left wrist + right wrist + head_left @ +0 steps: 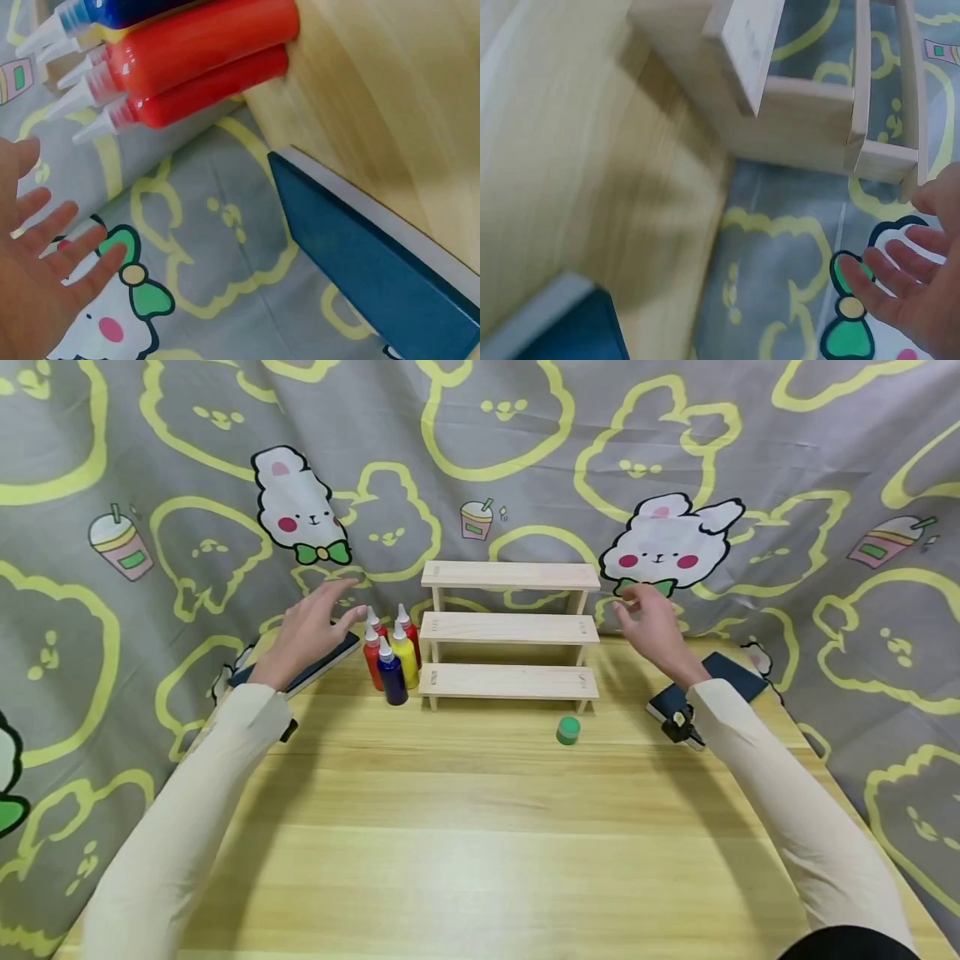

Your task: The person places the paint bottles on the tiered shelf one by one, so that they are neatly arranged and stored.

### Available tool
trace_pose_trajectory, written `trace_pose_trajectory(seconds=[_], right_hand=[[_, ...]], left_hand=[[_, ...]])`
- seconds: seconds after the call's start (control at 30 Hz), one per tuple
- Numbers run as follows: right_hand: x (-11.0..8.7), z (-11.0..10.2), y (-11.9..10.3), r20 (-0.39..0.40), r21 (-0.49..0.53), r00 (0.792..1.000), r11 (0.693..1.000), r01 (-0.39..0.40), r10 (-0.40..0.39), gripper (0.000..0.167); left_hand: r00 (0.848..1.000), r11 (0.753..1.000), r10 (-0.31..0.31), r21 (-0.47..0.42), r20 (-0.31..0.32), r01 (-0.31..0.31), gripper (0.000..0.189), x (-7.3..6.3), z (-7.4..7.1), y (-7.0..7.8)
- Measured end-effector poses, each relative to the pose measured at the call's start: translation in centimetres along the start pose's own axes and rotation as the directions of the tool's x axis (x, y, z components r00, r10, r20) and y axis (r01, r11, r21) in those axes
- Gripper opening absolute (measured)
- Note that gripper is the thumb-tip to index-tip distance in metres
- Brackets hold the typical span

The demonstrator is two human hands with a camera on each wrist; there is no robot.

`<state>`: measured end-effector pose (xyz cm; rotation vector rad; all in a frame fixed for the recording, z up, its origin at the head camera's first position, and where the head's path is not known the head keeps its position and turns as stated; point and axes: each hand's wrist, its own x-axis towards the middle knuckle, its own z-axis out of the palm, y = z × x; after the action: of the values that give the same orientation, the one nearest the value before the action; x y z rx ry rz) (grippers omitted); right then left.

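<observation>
Altogether two hands flank five bottles and one wooden stand

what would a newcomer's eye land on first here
Probably the cluster of bright red, yellow and blue bottles, just left of the pale three-tier shelf at the far side of the table. Behind, the grey cloth with yellow outlines and cartoon rabbits stands out too. The left hand and right hand, both empty, hover either side of the shelf.
</observation>
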<state>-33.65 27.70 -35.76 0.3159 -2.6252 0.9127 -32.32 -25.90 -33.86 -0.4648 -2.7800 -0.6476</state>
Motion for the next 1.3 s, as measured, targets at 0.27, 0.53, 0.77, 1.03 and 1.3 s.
trace_pose_trajectory(seconds=[0.27, 0.53, 0.77, 1.03, 1.3], right_hand=[[-0.3, 0.2, -0.5, 0.141, 0.215, 0.979, 0.961, -0.172, 0.144, 0.039], [0.2, 0.6, -1.3, 0.349, 0.446, 0.894, 0.789, -0.422, 0.281, 0.046], [0.6, 1.4, -1.1, 0.464, 0.440, 0.801, 0.687, -0.579, 0.377, 0.057], [1.2, 2.2, -0.4, 0.457, 0.489, 0.783, 0.616, -0.617, 0.422, 0.060], [1.7, 2.3, -1.1, 0.453, 0.436, 0.808, 0.697, -0.569, 0.375, 0.059]], left_hand=[[0.999, 0.996, 0.028, -0.087, 0.019, -0.026, 0.051, -1.3, 0.6, -0.5], [1.000, 0.966, -0.016, -0.257, -0.025, 0.009, 0.043, -2.3, 1.9, -0.8], [0.999, 0.933, -0.046, -0.357, 0.005, 0.045, 0.039, -3.1, 3.2, -0.8], [0.996, 0.902, -0.056, -0.424, 0.072, 0.081, 0.049, -3.2, 5.6, -1.4], [0.995, 0.885, -0.104, -0.455, 0.006, 0.095, 0.047, -3.7, 6.5, -1.2]])
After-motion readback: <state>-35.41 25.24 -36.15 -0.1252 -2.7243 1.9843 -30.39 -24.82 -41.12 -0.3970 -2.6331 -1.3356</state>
